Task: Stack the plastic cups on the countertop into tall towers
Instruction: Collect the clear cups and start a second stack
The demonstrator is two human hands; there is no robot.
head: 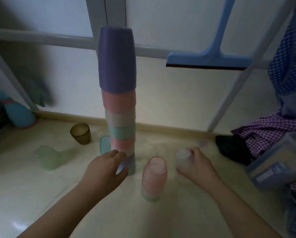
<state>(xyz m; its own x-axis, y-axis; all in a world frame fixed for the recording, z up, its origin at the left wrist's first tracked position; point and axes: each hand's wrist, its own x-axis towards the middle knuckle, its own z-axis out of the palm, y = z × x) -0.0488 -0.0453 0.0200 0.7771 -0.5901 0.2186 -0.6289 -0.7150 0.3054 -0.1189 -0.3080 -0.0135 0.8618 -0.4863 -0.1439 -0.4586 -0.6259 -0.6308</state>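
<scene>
Here both forearms reach forward over the worktop [161, 220]. The left hand [107, 169] curls around the foot of the tall cup tower [118, 83]; the right hand [195, 165] grips a clear cup [182, 159], beside a short pink stack [154, 177].

We record the tall tower of upturned plastic cups [119, 100] as matt and opaque, its purple top cup [117, 59] smooth. The short pink plastic stack [153, 177] looks translucent with a slight sheen; the brown cup [80, 133] and green cup [47, 157] are see-through plastic. The pale countertop [40, 203] is smooth and glossy. The blue squeegee [210, 55] is smooth plastic; the checked fabric [288, 66] is woven cloth.
</scene>
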